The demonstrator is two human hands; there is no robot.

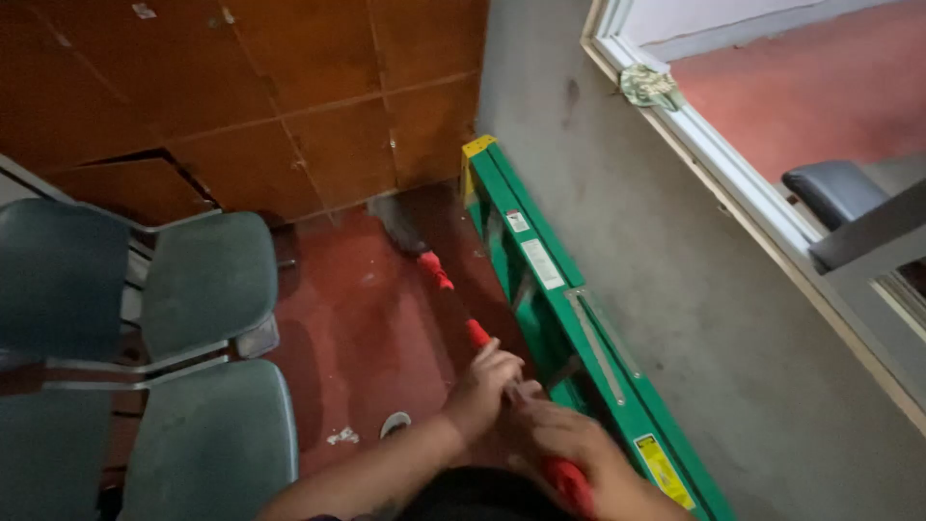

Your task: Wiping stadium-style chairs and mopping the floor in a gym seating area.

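Leaning against grey wall, green folded ladder stood on red floor. Grey chairs sat left. Red-handled broom slanted toward corner, head on floor beside ladder. Left hand closed round handle; right hand gripped it lower, nearer body.

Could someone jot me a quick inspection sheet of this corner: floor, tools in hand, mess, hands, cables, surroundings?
Surface: dark red floor, scuffed.
Job's things: red-handled mop, head in the corner by the wall.
Clutter: pale scraps and a small white object on the floor.
Hands: left hand and right hand both grip the handle.
Cables: nothing seen.
Surroundings: green folded ladder lying against the grey wall; grey-green chairs at left; brown panelled wall; white-framed window.
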